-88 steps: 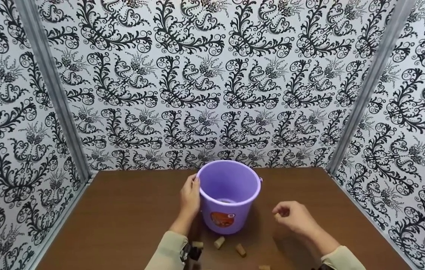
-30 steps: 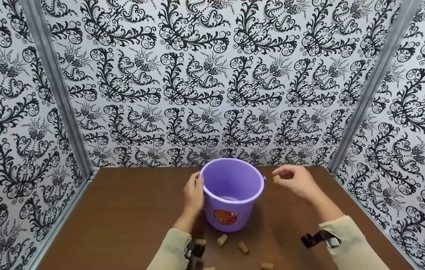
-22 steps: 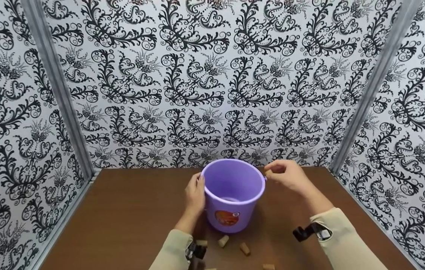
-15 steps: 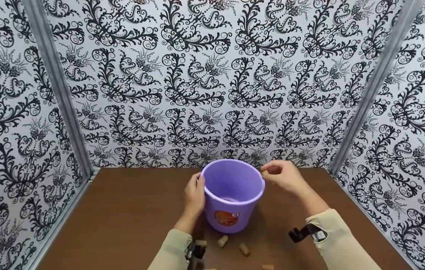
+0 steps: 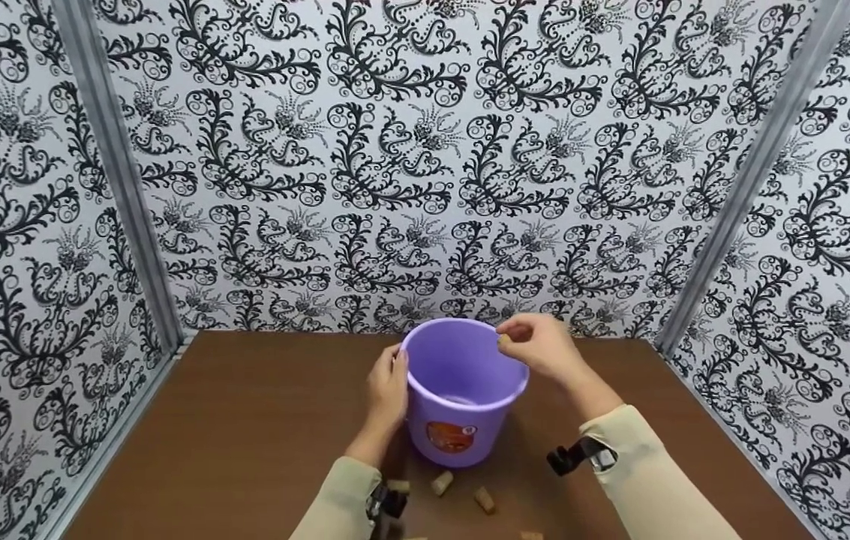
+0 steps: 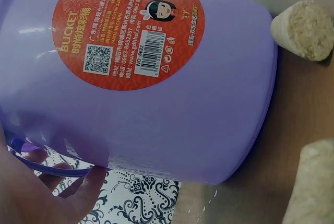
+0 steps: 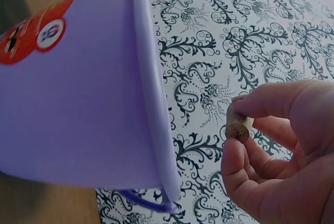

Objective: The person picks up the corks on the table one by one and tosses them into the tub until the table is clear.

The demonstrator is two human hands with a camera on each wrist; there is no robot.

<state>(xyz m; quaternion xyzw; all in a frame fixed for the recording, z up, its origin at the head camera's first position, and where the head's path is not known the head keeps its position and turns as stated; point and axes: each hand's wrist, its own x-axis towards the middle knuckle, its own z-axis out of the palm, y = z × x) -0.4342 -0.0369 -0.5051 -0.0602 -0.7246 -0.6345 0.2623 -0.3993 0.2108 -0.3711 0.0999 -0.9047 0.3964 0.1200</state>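
Observation:
A purple bucket (image 5: 491, 429) with a red label (image 5: 449, 436) stands upright on the brown table. My left hand (image 5: 387, 386) grips its left side at the rim; the left wrist view shows those fingers curled by the purple handle (image 6: 57, 171). Thumb and fingers of my right hand (image 5: 545, 349) pinch a small tapered cork (image 7: 239, 125) above the right side of the bucket's mouth. Part of the bucket floor shows in the head view, and I make out no cork on it.
In front of the bucket lie several corks, among them one cork (image 5: 441, 482), a second cork (image 5: 485, 500) and another cork (image 5: 397, 487) by the left wrist. Patterned walls (image 5: 425, 187) enclose the table (image 5: 274, 420) at the back and sides.
From low on the right, my right hand has risen with the cork and moved left, across the bucket's right rim. My left hand stays on the bucket.

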